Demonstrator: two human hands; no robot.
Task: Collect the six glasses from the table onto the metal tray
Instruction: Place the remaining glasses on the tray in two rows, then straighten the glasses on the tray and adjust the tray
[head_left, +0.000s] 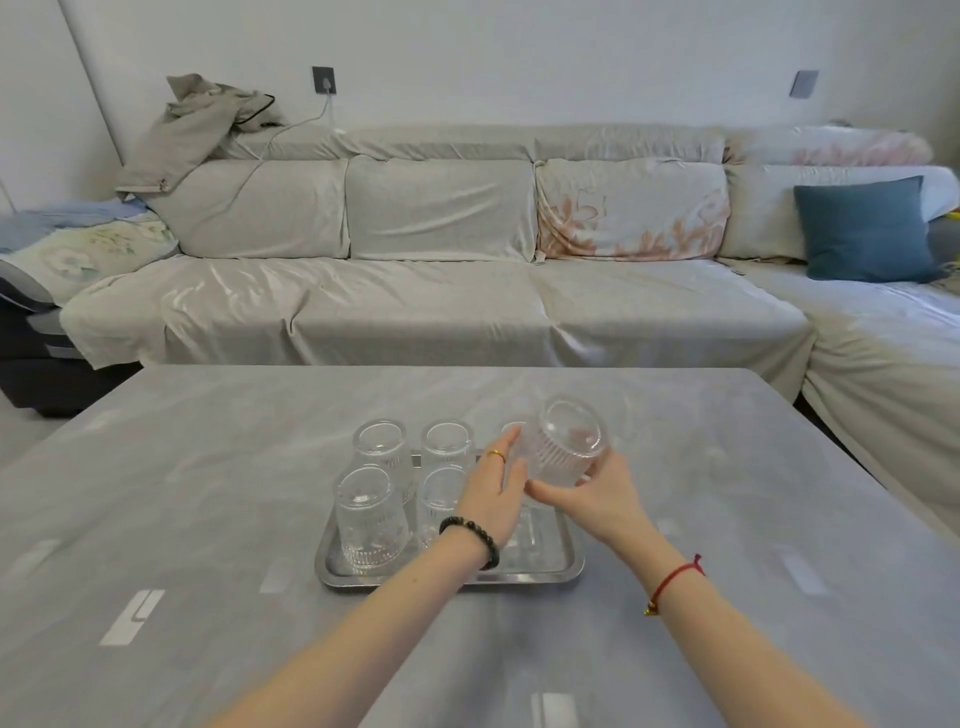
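Grey counter (208, 467) below, my right hand (592, 493) grips the last glass (569, 447), left hand (493, 488) open, tray (452, 577) gap next.

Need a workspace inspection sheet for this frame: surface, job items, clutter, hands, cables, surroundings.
Surface: grey table with pale dash marks, in front of a sofa.
Job's things: metal tray near the table's middle; four ribbed glasses upside down on it, e.g. front-left glass. A fifth glass shows partly behind the hands. Another glass is held tilted above the tray's right side.
Clutter: nothing seen on the table.
Hands: right hand grips the tilted glass; left hand is open beside it, fingers extended.
Cables: white cable from wall socket onto the sofa back.
Surroundings: covered sofa, jacket, blue cushion.
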